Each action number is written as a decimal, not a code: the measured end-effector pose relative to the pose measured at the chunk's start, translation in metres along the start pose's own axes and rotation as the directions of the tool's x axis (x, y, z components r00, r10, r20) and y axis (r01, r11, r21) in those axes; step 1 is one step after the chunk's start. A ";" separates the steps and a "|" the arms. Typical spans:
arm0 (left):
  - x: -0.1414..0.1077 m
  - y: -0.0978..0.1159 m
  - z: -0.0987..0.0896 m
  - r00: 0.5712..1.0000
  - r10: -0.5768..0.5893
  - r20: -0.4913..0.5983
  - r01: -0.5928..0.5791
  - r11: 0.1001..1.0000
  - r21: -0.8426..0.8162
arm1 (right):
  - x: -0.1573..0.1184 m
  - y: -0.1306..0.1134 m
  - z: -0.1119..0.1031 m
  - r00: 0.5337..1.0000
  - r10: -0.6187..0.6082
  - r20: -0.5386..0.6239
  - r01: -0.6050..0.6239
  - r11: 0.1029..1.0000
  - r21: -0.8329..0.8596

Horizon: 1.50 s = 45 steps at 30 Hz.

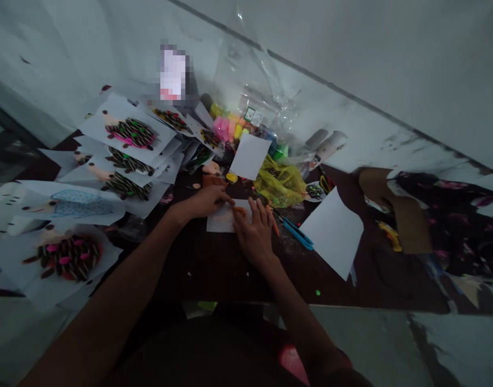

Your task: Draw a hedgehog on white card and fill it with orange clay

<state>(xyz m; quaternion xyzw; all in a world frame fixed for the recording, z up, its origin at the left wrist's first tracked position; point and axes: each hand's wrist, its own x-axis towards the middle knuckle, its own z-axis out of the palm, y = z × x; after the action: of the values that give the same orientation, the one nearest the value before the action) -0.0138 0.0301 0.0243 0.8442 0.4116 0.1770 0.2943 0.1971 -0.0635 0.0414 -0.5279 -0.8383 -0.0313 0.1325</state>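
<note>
A small white sheet of paper [214, 224] lies on the dark table, with a pale, flat shape and an orange lump that looks like modelling clay [241, 210] on it. My left hand [206, 201] rests at the sheet's upper left edge, its fingers stretched toward the orange lump and not visibly closed on anything. From the right, my right hand [255, 230] lies over the sheet with fingers spread and fingertips touching the orange lump. Just beside its fingers is an orange stick-like piece [272, 220]. A blue-handled cutter [297, 233] lies farther right.
Stacked sheets bearing clay hedgehogs [131, 131] fill the left side. Behind my hands are a clear bag of coloured clay [230, 126], a white card [250, 156] and a yellow plastic bag [280, 183]. To the right are blank paper [335, 234], brown cardboard [409, 223] and dark floral cloth [451, 215].
</note>
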 end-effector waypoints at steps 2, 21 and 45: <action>0.000 0.000 0.000 1.000 0.003 0.004 -0.003 1.000 0.014 | 0.000 -0.002 0.000 1.000 -0.010 0.004 0.010 1.000 -0.009; 0.001 0.003 0.000 1.000 -0.005 0.015 0.004 0.999 0.039 | -0.013 -0.007 -0.007 0.995 0.094 -0.041 -0.094 0.996 -0.003; 0.002 0.001 0.004 1.000 0.001 0.026 -0.003 0.998 0.067 | -0.007 -0.018 0.000 0.999 0.028 0.036 -0.031 0.997 0.076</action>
<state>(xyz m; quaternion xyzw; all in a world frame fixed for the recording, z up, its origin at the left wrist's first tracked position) -0.0095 0.0301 0.0215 0.8562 0.4126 0.1523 0.2710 0.1844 -0.0779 0.0413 -0.5351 -0.8333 0.0118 0.1384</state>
